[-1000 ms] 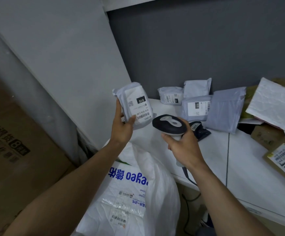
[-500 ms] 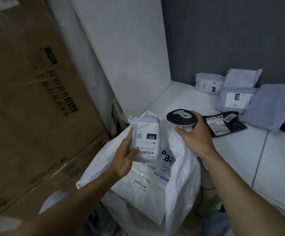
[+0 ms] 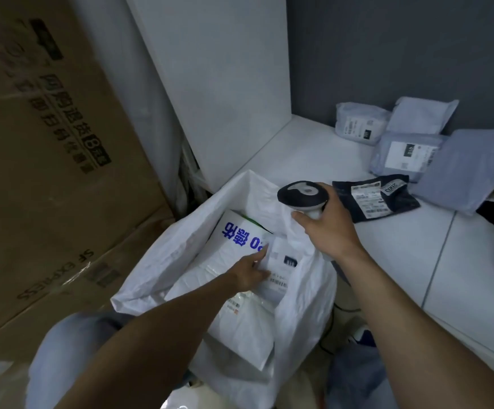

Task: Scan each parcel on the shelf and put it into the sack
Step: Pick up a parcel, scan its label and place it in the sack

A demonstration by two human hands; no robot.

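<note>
My left hand point(image 3: 251, 268) is down inside the open white sack point(image 3: 157, 261), its fingers still on a small white parcel point(image 3: 282, 265) with a black "010" label. That parcel lies on a larger white package with blue print point(image 3: 236, 234) in the sack. My right hand point(image 3: 326, 228) grips a black and white barcode scanner point(image 3: 303, 196) over the sack's right rim. On the white shelf point(image 3: 387, 246) lie a dark parcel point(image 3: 377, 197) and several grey mailer bags point(image 3: 405, 153).
Large brown cardboard boxes point(image 3: 48, 172) stand on the left. A white upright panel point(image 3: 219, 84) bounds the shelf's left end, with a dark grey wall behind. A cable hangs below the shelf edge near my right forearm.
My left hand has carried the small white parcel from in front of the scanner down into the sack. My view has swung left and down; the scanner hand stayed near the sack's rim.
</note>
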